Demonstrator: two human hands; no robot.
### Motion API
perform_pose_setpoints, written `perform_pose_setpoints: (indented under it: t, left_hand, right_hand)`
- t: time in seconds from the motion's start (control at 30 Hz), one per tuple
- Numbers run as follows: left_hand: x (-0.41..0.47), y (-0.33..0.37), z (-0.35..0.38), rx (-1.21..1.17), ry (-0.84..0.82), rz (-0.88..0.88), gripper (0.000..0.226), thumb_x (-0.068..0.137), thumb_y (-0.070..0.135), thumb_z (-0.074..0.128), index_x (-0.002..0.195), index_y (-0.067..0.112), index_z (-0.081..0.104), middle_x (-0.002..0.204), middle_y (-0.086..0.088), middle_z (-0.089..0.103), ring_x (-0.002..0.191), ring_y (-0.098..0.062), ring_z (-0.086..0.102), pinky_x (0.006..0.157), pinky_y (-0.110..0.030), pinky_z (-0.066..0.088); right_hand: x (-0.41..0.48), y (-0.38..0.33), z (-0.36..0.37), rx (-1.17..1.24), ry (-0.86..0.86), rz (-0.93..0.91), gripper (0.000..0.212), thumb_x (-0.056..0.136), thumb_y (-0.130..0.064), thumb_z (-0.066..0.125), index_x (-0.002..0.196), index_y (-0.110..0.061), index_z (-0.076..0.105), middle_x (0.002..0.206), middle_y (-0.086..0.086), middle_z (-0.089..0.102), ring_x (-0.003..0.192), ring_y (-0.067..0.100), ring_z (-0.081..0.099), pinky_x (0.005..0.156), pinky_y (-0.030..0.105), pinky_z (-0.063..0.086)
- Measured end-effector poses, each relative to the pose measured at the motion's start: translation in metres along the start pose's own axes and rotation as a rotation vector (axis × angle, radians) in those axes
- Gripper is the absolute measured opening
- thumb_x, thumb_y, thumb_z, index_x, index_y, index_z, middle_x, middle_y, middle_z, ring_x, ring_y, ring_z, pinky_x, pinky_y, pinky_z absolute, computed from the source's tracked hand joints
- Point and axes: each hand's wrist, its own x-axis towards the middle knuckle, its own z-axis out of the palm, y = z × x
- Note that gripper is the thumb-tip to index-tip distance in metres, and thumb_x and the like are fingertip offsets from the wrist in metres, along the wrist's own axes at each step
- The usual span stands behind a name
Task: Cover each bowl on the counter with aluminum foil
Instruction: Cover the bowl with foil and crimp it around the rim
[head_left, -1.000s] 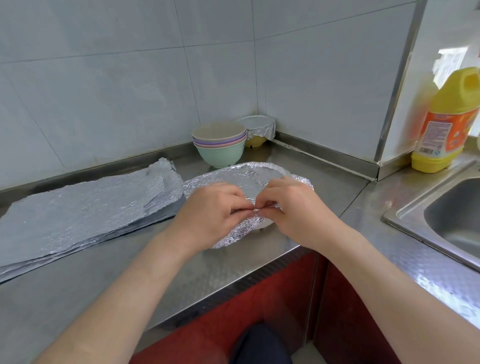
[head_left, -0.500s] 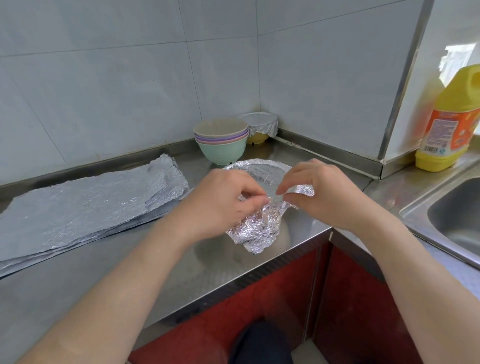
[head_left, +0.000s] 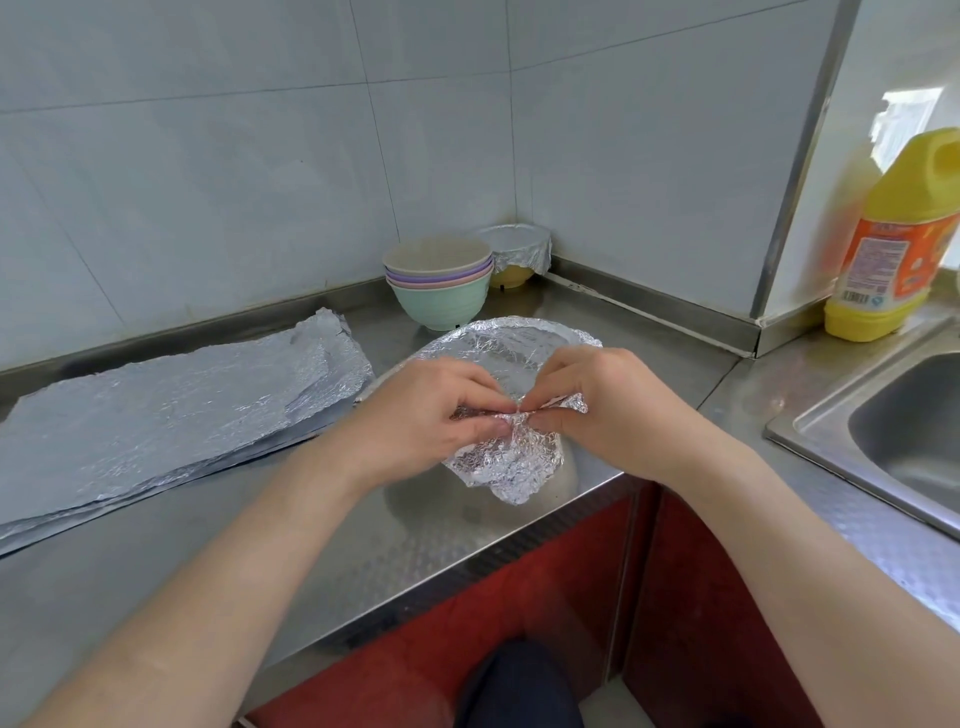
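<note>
Now tipped toward the person at the worktop's (head_left: 363, 545) front edge: the foil-wrapped bowl (head_left: 498, 343), which lay flat a second ago. Left hand (head_left: 436, 415) and right hand (head_left: 597, 410) both pinch the crumpled foil (head_left: 511, 467) at its near rim (bowl itself hidden). Wrap nearly sealed, I judge; the stacked bowls (head_left: 439, 291) behind are uncovered.

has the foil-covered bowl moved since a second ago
Yes: the foil-covered bowl is tilted up off the steel counter, its far rim still near the stacked pastel bowls.
</note>
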Motion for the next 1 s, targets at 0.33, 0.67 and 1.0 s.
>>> perform_pose_setpoints:
  t: [0.33,0.67,1.0]
  left_hand:
    - [-0.007,-0.005,0.018,0.174,0.219,0.112,0.025,0.086,0.04,0.061,0.091,0.023,0.078,0.083,0.009,0.065,0.079,-0.012,0.058,0.07,-0.032,0.049]
    - [-0.004,0.01,0.008,0.04,0.245,-0.015,0.018,0.083,0.034,0.072,0.099,0.026,0.076,0.087,0.01,0.063,0.082,-0.003,0.052,0.074,-0.021,0.042]
    - [-0.007,0.008,0.02,0.237,0.25,0.096,0.017,0.082,0.032,0.064,0.086,0.022,0.077,0.078,0.007,0.065,0.076,-0.014,0.056,0.069,-0.025,0.041]
  right_hand:
    - [0.001,0.006,0.01,-0.137,0.046,-0.057,0.01,0.079,-0.005,0.074,0.087,-0.012,0.073,0.085,0.0,0.067,0.084,0.021,0.057,0.072,0.029,0.04]
    - [-0.007,-0.001,-0.011,0.056,0.05,0.038,0.009,0.081,-0.028,0.077,0.089,-0.024,0.076,0.092,-0.012,0.065,0.084,0.003,0.061,0.08,0.021,0.045]
    - [-0.004,-0.004,0.016,-0.164,0.095,-0.096,0.007,0.076,-0.014,0.078,0.079,-0.013,0.071,0.077,0.003,0.061,0.077,0.027,0.057,0.063,0.037,0.048]
